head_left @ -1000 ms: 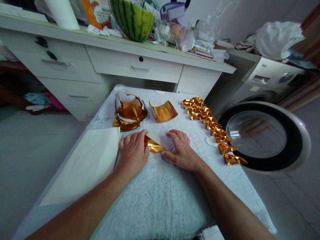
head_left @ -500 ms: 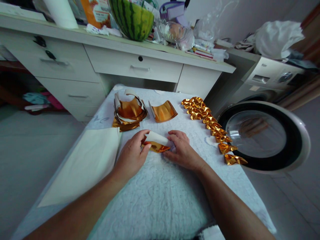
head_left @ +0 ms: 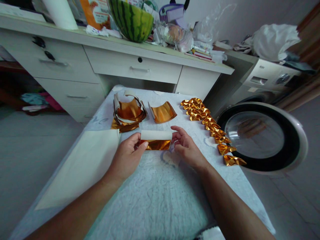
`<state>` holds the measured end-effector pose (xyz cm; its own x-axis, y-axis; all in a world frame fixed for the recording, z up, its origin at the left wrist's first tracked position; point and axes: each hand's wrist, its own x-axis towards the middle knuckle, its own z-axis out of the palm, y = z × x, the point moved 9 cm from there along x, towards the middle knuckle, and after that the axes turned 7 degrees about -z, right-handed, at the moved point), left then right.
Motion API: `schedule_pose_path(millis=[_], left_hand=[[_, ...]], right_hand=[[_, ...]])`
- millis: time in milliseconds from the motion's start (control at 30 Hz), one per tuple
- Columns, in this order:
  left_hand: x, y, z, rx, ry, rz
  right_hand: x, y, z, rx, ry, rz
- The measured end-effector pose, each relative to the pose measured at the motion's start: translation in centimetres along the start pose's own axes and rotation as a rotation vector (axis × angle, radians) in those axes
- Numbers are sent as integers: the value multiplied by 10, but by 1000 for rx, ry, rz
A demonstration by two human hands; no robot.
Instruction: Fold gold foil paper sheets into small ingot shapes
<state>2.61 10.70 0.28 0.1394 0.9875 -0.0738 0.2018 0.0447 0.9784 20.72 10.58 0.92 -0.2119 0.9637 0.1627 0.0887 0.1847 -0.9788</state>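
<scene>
Gold-foil paper (head_left: 158,145) seems mid-fold: left hand (head_left: 125,156) pinches one end, right hand's (head_left: 188,150) fingers half-open, hold unclear; the next crease calls for aligned edges.

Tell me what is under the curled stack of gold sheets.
Beneath the curled stack, more gold foil pokes out at the near edge, lying on the pale cloth. Whatever else lies there is covered.

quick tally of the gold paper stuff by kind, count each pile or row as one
gold sheet, held in the left hand: 1
curled piles, one larger and one smaller: 2
row of folded gold pieces, which overlap too much to count singly: 1
total: 4
</scene>
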Motion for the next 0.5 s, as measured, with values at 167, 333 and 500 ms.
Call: schedule_pose_path(millis=[167, 333, 500], left_hand=[[0, -1, 7, -218, -33, -51], [-3, -6, 8, -71, -39, -51], [-5, -2, 7, -24, -27, -8]], right_hand=[[0, 2, 11, 214, -75, 30], [-1, 4, 15, 263, -71, 67], [0, 5, 11, 239, -19, 74]])
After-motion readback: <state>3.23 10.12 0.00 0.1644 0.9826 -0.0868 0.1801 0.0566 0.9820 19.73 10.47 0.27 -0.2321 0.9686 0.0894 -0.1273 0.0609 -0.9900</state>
